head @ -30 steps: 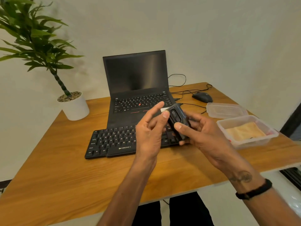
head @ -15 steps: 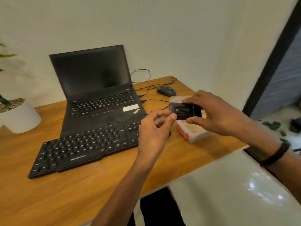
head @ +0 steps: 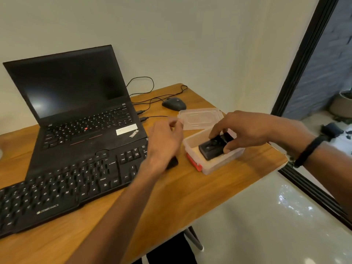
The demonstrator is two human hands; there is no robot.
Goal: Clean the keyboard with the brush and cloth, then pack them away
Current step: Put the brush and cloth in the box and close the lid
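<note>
Being lowered into the open container (head: 213,164), the brush (head: 212,149) is being pinched by the right hand (head: 245,130), its long axis running 8-to-2 o'clock. The left hand (head: 163,143) is being held loosely curled, gripping nothing, at the container's 9 o'clock, near the lid (head: 200,118).

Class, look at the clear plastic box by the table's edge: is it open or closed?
Open. The box has no cover on; its lid lies separately behind it, and the right hand lowers the black brush inside.

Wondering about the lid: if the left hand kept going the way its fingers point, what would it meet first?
Probably the clear lid lying behind the box; the left hand is blurred, fingers aimed at its near edge, though depth is uncertain.
</note>
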